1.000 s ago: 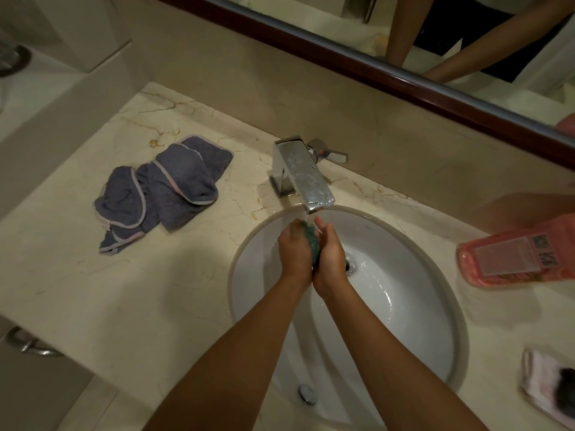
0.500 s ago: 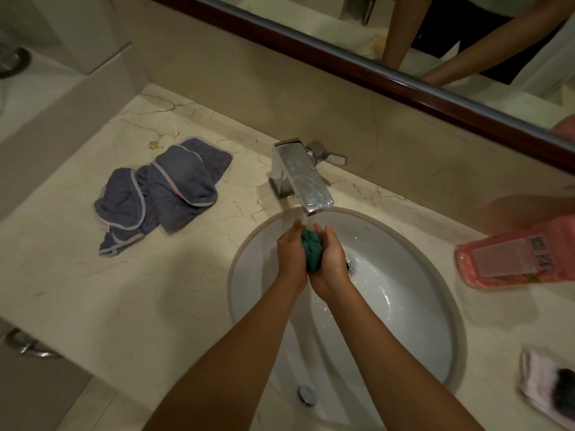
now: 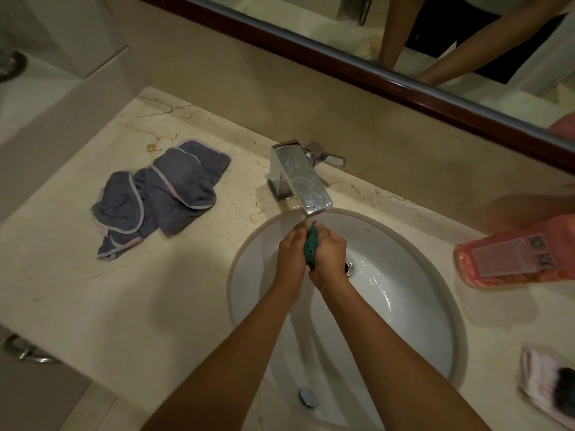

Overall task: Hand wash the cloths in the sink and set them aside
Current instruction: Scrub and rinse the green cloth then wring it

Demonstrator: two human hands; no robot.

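Head view: over the white sink (image 3: 429, 321), just under the faucet (image 3: 303, 178), the left hand (image 3: 291, 255) and right hand (image 3: 329, 255) curl tightly around a bunched green cloth (image 3: 311, 248) squeezed between them; grey cloths (image 3: 161, 194) lie on the counter (image 3: 93, 306), left

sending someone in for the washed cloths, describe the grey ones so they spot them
Start at the sink and go left of the tap along the counter. The grey cloths lie there in a crumpled heap, with pale trim, unlike the green cloth in the hands.
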